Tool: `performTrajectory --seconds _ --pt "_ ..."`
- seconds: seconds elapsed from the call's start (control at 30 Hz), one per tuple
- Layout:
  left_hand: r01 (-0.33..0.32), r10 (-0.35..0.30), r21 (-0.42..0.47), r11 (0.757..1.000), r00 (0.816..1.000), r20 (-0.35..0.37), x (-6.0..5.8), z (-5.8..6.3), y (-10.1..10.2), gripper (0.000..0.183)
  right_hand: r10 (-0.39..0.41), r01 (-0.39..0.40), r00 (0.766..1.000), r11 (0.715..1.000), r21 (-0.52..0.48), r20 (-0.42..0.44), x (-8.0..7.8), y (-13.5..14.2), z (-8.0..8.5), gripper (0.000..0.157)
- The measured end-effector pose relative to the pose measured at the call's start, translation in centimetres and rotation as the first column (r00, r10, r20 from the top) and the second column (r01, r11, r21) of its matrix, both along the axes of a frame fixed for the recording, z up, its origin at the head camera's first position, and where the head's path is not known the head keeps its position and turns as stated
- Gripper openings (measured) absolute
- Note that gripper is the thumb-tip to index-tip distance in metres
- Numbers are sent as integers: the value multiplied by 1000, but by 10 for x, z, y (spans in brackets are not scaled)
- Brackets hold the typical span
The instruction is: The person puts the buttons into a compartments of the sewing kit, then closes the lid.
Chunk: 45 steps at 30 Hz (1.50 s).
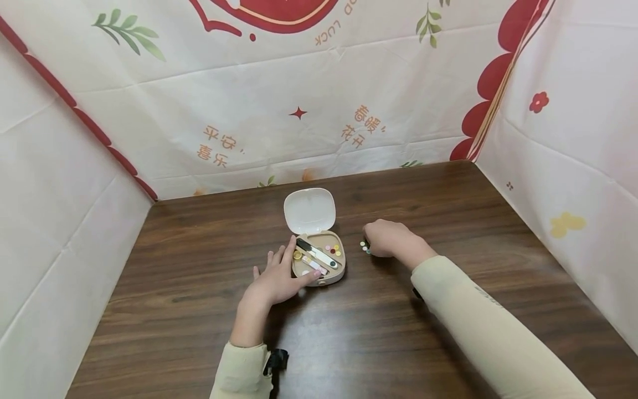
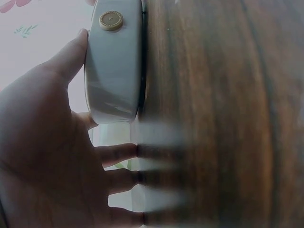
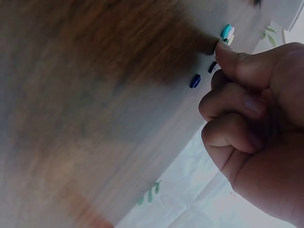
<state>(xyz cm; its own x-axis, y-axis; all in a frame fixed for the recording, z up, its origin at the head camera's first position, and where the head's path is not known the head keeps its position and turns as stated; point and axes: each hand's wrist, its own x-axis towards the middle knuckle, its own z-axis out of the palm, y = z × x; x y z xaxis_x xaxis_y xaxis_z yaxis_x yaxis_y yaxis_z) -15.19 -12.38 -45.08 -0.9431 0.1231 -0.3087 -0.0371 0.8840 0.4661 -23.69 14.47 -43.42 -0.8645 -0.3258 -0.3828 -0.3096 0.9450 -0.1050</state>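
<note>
Pale sleeves (image 1: 490, 327) are seen nearest the camera, one per arm, with a black strap (image 1: 277, 360) worn at the left wrist. Small case (image 2: 114, 71) is set on the wooden table (image 1: 174, 282), mid-table, between the hands; its white lid (image 1: 309, 211) is swung up at the back, and a round clasp (image 2: 111, 20) is fitted on the front wall.

Left hand (image 1: 275, 279): case touched at its left side; thumb is laid on the front rim, index finger is stretched along the side, other fingers are spread straight, tips on the table. Nothing clenched.

Right hand (image 1: 391, 239): fingers are curled, knuckles up, right of the case and well apart from it. Thumb tip is placed right at small discs (image 3: 226, 31), teal and white; whether one is pinched cannot be told, tips partly hidden. Dark blue disc (image 3: 195, 81) is seen lying on the table just beside the fingers.

Inside the case, a black-and-white tool (image 1: 326, 259) is laid diagonally, with a pink-and-white piece (image 1: 314, 265) beside it. Pink, red and yellow discs (image 1: 333, 251) are grouped in the right compartment. Printed white cloth (image 1: 259, 100) is hung behind the table.
</note>
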Motion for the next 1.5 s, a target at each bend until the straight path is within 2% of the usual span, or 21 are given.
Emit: performTrajectory --seconds 0.27,0.47,0.63,0.77,0.93,1.17,1.37,1.5 --pt "3 -3 -4 1000 1000 12 0 -4 0 105 64 -60 994 997 49 -84 6 1 1 16" --pt "-3 3 -2 1000 1000 8 0 -2 0 105 87 -82 991 995 60 -99 8 0 10 19" --pt "4 -4 -6 1000 1000 2 -1 -2 0 105 94 -92 986 995 25 -140 11 -6 23 16" --pt "1 -1 -9 1000 1000 8 -1 -2 -1 105 99 -104 981 994 -22 -167 14 -18 33 22" --pt "5 -5 -11 1000 1000 5 -1 -2 -1 105 82 -96 979 993 -66 -189 16 -35 39 28" --pt "4 -4 -19 1000 1000 5 -1 -3 -1 106 46 -76 979 986 -147 -197 17 -56 37 25" --pt "4 -4 -20 1000 1000 3 -1 -3 -1 106 -44 -22 968 964 -263 -245 17 -62 29 16" --pt "5 -5 -19 1000 1000 -3 -1 -4 -1 105 -100 18 966 947 -321 -239 15 -61 22 13"
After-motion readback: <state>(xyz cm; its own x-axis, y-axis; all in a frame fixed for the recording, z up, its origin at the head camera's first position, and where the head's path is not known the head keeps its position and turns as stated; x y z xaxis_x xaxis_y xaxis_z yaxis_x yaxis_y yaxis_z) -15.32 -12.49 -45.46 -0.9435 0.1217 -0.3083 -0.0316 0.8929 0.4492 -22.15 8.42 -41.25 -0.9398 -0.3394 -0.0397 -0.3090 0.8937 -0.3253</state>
